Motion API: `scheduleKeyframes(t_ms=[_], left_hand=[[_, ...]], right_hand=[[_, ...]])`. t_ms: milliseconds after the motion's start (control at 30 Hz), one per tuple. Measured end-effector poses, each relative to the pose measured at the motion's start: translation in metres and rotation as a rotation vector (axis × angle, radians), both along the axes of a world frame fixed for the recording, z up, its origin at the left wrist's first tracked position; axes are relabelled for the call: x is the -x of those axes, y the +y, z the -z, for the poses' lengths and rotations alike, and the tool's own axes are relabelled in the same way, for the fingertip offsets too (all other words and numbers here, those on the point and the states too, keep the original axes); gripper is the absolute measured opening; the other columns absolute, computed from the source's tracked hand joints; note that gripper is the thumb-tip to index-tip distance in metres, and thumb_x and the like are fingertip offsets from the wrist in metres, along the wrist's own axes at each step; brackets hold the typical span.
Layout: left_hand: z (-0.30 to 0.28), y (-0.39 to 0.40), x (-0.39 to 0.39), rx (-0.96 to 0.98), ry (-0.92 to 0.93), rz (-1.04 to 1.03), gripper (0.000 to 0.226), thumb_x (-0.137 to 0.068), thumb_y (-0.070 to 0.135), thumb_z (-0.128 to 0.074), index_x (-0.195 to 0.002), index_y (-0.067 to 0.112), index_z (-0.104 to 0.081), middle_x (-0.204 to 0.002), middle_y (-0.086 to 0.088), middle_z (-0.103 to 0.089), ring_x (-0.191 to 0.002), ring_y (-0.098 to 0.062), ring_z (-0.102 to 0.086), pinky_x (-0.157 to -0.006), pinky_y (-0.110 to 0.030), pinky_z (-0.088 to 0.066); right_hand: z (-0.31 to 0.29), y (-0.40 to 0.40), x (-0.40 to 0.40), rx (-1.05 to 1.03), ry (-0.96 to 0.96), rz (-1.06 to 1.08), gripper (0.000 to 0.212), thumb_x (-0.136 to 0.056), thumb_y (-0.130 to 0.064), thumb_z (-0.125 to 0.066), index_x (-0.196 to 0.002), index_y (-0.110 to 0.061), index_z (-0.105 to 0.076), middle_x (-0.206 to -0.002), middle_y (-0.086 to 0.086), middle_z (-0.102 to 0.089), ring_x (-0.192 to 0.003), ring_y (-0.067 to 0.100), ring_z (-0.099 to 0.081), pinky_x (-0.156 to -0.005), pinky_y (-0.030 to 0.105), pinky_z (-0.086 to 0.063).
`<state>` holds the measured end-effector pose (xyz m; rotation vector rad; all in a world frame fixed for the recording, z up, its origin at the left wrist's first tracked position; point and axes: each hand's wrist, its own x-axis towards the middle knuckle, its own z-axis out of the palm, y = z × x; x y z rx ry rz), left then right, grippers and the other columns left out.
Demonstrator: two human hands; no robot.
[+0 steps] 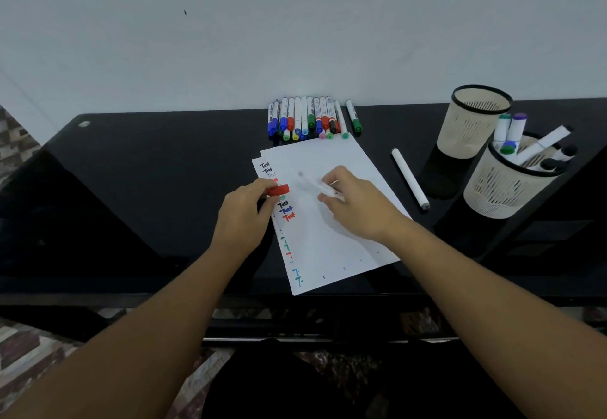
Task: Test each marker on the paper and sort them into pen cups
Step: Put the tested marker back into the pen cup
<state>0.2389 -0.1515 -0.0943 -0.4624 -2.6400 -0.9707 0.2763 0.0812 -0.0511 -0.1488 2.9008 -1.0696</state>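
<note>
Left hand (pixel 244 211) pinching red cap (pixel 278 190), right hand (pixel 353 203) gripping motion-blurred marker (pixel 315 185), tip indistinct

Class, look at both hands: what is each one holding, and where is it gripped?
The left hand pinches a red marker cap at its near end. The right hand grips a blurred white marker along its barrel.

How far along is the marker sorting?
Partway. Done: several markers stand in the nearer cup, and "Test" marks line the paper. In hand: the left hand holds a red cap and the right hand a blurred marker. Left: the row of markers and one loose marker; the farther cup looks empty.
</note>
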Motion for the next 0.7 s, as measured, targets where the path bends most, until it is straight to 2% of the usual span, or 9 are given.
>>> scheduleKeyframes(t_ms=[33,100,400,500,600,700], left_hand=[[0.0,0.001,-0.001,0.007,0.008,0.008,0.025,-0.099,0.023,-0.063,-0.124,0.022,-0.066,-0.117,0.005,-0.071,-0.102,-0.01,-0.064,-0.087,-0.035,-0.057],[0.0,0.001,-0.002,0.003,0.017,0.019,0.025,-0.1,0.023,-0.063,-0.124,0.02,-0.066,-0.116,0.005,-0.071,-0.1,-0.011,-0.064,-0.086,-0.036,-0.057],[-0.004,0.005,-0.008,0.096,0.115,0.086,0.027,-0.098,0.024,-0.066,-0.124,0.016,-0.069,-0.107,0.0,-0.074,-0.085,-0.013,-0.064,-0.079,-0.035,-0.057],[-0.003,0.004,-0.008,0.131,0.185,0.113,0.024,-0.096,0.021,-0.069,-0.119,0.014,-0.071,-0.103,-0.002,-0.075,-0.083,-0.017,-0.066,-0.08,-0.037,-0.055],[-0.004,0.004,-0.009,0.14,0.23,0.122,0.025,-0.094,0.017,-0.071,-0.118,0.011,-0.072,-0.103,-0.003,-0.075,-0.085,-0.02,-0.067,-0.082,-0.036,-0.054],[-0.003,0.006,-0.012,0.161,0.248,0.145,0.026,-0.094,0.016,-0.072,-0.119,0.011,-0.072,-0.103,-0.004,-0.075,-0.087,-0.022,-0.067,-0.084,-0.034,-0.051]], right_hand=[[0.0,0.003,0.002,-0.137,0.038,-0.022,0.021,-0.107,-0.028,-0.053,-0.127,-0.027,-0.049,-0.114,0.0,-0.067,-0.085,0.021,-0.065,-0.08,0.044,-0.057],[-0.002,0.007,0.004,-0.27,0.088,-0.047,0.023,-0.106,-0.027,-0.053,-0.13,-0.029,-0.054,-0.111,-0.002,-0.065,-0.088,0.019,-0.061,-0.078,0.042,-0.055],[0.005,0.005,0.011,-0.323,0.146,-0.138,0.027,-0.107,-0.031,-0.053,-0.133,-0.037,-0.057,-0.103,-0.008,-0.055,-0.089,0.017,-0.056,-0.08,0.036,-0.047],[0.006,-0.001,0.014,-0.365,0.172,-0.174,0.027,-0.107,-0.031,-0.051,-0.133,-0.037,-0.054,-0.103,-0.012,-0.052,-0.093,0.017,-0.056,-0.086,0.039,-0.043],[0.003,-0.002,0.014,-0.423,0.193,-0.193,0.026,-0.108,-0.032,-0.047,-0.134,-0.035,-0.049,-0.106,-0.013,-0.052,-0.093,0.015,-0.052,-0.099,0.044,-0.038],[0.003,-0.001,0.013,-0.459,0.193,-0.216,0.032,-0.11,-0.045,-0.039,-0.139,-0.033,-0.045,-0.122,-0.008,-0.062,-0.099,0.017,-0.057,-0.107,0.045,-0.029]])
